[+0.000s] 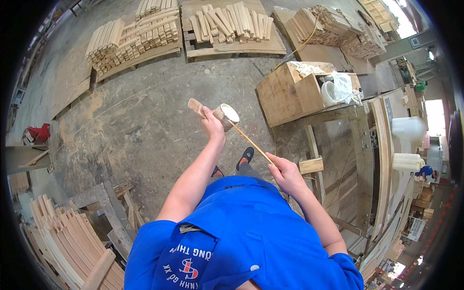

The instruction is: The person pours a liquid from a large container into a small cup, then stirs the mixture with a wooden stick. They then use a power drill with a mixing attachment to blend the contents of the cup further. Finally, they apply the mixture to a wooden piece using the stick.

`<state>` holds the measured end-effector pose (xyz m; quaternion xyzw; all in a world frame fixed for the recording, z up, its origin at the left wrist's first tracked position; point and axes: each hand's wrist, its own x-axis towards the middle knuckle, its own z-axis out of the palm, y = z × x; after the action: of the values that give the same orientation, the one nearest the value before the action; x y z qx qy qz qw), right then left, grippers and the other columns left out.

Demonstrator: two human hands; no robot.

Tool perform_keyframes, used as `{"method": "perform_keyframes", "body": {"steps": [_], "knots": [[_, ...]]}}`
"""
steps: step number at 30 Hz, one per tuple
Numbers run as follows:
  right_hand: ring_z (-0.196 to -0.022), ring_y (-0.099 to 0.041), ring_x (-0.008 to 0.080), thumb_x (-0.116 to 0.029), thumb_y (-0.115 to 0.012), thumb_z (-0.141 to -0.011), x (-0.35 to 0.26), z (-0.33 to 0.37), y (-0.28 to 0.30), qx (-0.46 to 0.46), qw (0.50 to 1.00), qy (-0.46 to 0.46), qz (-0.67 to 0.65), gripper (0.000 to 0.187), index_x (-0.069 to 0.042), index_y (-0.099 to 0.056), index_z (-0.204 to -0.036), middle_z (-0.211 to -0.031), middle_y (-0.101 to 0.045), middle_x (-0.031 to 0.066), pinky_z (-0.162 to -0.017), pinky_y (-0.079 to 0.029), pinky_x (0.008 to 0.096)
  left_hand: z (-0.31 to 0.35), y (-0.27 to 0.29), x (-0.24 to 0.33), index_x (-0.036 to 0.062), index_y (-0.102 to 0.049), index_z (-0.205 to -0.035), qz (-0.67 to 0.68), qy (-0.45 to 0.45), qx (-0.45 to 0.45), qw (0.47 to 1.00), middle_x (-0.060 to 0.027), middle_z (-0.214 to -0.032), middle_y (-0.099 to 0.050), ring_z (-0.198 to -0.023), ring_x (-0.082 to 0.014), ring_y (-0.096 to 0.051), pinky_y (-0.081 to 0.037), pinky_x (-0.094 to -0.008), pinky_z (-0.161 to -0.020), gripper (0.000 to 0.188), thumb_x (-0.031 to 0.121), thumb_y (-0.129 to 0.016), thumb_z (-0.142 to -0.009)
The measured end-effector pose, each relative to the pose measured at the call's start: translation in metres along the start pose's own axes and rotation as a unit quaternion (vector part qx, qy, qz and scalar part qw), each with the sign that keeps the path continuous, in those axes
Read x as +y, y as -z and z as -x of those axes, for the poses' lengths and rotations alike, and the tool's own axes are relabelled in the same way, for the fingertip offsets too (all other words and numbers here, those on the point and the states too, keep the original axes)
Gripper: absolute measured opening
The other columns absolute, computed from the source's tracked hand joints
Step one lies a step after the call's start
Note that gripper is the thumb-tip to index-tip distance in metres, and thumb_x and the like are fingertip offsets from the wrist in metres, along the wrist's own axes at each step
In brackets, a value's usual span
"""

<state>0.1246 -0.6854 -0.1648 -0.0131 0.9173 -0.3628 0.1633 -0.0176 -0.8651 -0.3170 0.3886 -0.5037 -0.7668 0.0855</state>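
Observation:
My left hand (212,126) is closed around a small round cup (220,115) with pale, whitish contents or a pale inside. A flat piece of light wood (195,106) sticks out on the left side of the same hand; whether it is joined to the cup I cannot tell. My right hand (286,175) pinches the near end of a thin wooden stick (252,144). The stick slants up to the left, and its far tip meets the cup's near rim. Both hands are in front of my blue shirt, above the concrete floor.
Pallets with stacked wood pieces (154,29) and loose wood pieces (241,21) lie ahead. To the right stand a wooden box (290,96) with a white bucket (329,93), and a bench (382,159) with white plastic jugs (408,162). Curved wood parts (77,241) are stacked at left.

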Motion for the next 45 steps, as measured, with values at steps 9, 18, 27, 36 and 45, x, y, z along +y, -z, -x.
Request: {"method": "perform_keyframes", "body": {"steps": [9,18,27,36,45], "knots": [[-0.051,-0.057,0.0153,-0.026,-0.042,-0.092,0.029,-0.013,0.035,-0.144,0.804,-0.216,-0.535,0.034,-0.003,-0.046,-0.116,-0.082,-0.061,0.0126,-0.036,-0.043,0.0234,0.004,-0.031,-0.016,0.0061,-0.049,-0.113,0.148,0.149,-0.161,0.964,-0.0078,-0.106,-0.058,-0.101,-0.022,-0.055,-0.044,-0.0383,-0.088,0.048,0.048,-0.039,-0.091],[-0.061,-0.062,0.0195,-0.021,-0.044,-0.09,0.117,-0.032,0.133,0.003,0.777,-0.12,-0.618,0.032,-0.002,-0.044,-0.116,-0.096,-0.06,0.0177,-0.039,-0.049,0.026,0.015,-0.104,-0.004,0.008,-0.055,-0.115,0.128,0.295,-0.36,0.876,-0.0093,-0.116,-0.058,-0.108,-0.026,-0.055,-0.044,-0.0432,-0.092,0.047,0.043,-0.033,-0.092],[-0.08,-0.063,0.0254,-0.022,-0.055,-0.078,0.224,-0.052,0.338,0.332,0.925,-0.184,0.024,0.021,-0.007,-0.065,-0.09,-0.085,-0.066,0.0119,-0.069,-0.049,0.0357,-0.018,-0.149,-0.023,0.0073,-0.056,-0.113,0.135,0.267,-0.319,0.899,-0.0115,-0.112,-0.059,-0.103,-0.0287,-0.056,-0.047,-0.0428,-0.089,0.037,0.031,-0.041,-0.089],[-0.087,-0.062,0.0262,-0.019,-0.06,-0.071,0.282,-0.165,0.333,0.194,0.897,-0.166,0.36,0.02,-0.01,-0.066,-0.089,-0.091,-0.065,0.0087,-0.076,-0.048,0.0408,-0.015,-0.243,-0.033,0.0033,-0.05,-0.121,0.043,0.317,-0.39,0.863,-0.0149,-0.12,-0.053,-0.107,-0.0299,-0.054,-0.045,-0.0463,-0.09,0.043,0.029,-0.048,-0.087],[-0.08,-0.063,0.0293,-0.029,-0.059,-0.074,0.247,-0.109,0.325,0.303,0.929,-0.177,0.114,0.025,-0.012,-0.064,-0.091,-0.083,-0.065,0.0115,-0.067,-0.048,0.0428,-0.057,-0.359,-0.017,0.0076,-0.044,-0.127,-0.012,0.332,-0.452,0.828,-0.0118,-0.127,-0.049,-0.115,-0.0304,-0.048,-0.038,-0.0505,-0.096,0.045,0.032,-0.04,-0.09]]}}
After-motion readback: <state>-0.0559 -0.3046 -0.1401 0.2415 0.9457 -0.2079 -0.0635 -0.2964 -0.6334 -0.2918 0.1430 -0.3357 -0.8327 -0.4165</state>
